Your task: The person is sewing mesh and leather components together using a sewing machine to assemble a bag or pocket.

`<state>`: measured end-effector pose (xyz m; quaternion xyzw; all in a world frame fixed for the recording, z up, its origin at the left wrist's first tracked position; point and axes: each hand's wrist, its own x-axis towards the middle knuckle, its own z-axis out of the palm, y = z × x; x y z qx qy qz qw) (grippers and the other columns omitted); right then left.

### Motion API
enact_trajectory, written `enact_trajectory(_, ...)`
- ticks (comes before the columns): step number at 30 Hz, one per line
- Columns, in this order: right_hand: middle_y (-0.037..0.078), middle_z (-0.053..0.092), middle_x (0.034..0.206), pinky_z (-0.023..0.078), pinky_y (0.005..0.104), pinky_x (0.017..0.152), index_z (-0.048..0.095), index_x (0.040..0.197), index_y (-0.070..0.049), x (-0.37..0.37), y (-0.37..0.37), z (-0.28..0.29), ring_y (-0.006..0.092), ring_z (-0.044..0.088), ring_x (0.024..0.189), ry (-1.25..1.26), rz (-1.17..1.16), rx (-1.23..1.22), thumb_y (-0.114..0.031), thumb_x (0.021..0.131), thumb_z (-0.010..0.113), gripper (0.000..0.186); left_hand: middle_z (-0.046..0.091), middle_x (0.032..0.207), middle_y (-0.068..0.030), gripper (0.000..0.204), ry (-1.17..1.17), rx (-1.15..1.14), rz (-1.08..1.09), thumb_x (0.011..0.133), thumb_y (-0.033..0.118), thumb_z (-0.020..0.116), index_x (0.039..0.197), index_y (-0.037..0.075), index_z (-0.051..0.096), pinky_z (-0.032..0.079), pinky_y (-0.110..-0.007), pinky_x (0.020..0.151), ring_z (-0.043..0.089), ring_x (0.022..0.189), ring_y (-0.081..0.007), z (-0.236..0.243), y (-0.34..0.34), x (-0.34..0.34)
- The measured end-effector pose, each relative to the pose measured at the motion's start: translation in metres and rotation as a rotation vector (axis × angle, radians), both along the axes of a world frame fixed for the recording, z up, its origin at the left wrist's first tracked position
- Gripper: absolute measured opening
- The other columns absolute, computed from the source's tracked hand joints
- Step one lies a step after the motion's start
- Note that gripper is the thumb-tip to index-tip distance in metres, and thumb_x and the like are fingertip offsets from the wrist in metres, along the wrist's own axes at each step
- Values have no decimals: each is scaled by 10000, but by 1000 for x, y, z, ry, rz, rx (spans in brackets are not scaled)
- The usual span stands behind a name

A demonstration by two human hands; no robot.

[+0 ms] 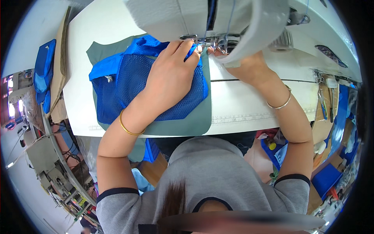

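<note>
Several bent left fingers (182, 50) pinch blue mesh fabric (132, 85); right fingers (210, 51) half-hidden, hold unclear.

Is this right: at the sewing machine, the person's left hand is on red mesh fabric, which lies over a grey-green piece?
Not quite: the mesh fabric under the left hand is blue, not red, as the head view shows.

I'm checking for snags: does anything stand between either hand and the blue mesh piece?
Nothing visible separates the left hand from the blue mesh piece; the hand lies on it. The white sewing machine partly hides the right hand, so I cannot tell there.
</note>
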<state>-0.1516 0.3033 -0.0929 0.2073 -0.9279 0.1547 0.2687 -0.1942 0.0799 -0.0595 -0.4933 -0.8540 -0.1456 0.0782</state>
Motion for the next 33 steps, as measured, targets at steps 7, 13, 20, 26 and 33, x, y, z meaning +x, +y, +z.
enact_trajectory(7, 84, 711, 839, 550, 436, 702, 727, 753, -58, -1, 1, -3, 297, 697, 810, 5, -64, 48, -146, 815, 735, 108, 664, 1227, -234, 289, 67, 21, -15, 841, 33, 654, 1105, -73, 705, 542, -409, 994, 626, 1165, -351, -1, 3, -3)
enact_trajectory(13, 34, 719, 940, 513, 409, 851, 773, 853, -87, 0, 1, -3, 262, 692, 923, -70, -52, 68, -225, 908, 727, 155, 677, 1204, -233, 306, 24, 4, 6, 838, 25, 646, 1123, -70, 705, 545, -413, 991, 635, 1162, -359, -5, 5, 2)
enact_trajectory(20, 40, 711, 942, 545, 389, 746, 715, 849, -93, 10, -7, 5, 251, 697, 886, 61, -101, -11, -248, 915, 724, 169, 693, 1157, -224, 334, -59, 103, 22, 794, -14, 694, 1124, -63, 693, 539, -436, 1011, 655, 1149, -378, -2, -2, -3)
enact_trajectory(26, 198, 624, 598, 541, 433, 611, 678, 776, 23, 34, -41, 38, 365, 646, 581, -761, -154, -669, -392, 880, 775, 439, 721, 1002, -168, 254, 11, 115, -27, 770, -35, 707, 1024, -45, 722, 537, -419, 947, 662, 1075, -364, 4, -5, -4)
enact_trajectory(33, 28, 575, 603, 280, 276, 439, 644, 818, -58, 18, -50, 43, 99, 416, 443, -1235, -294, -1263, -186, 948, 702, 192, 714, 1077, -170, 263, -66, 142, -63, 836, 12, 708, 1095, -31, 730, 512, -447, 972, 648, 1069, -365, 7, -11, -6)
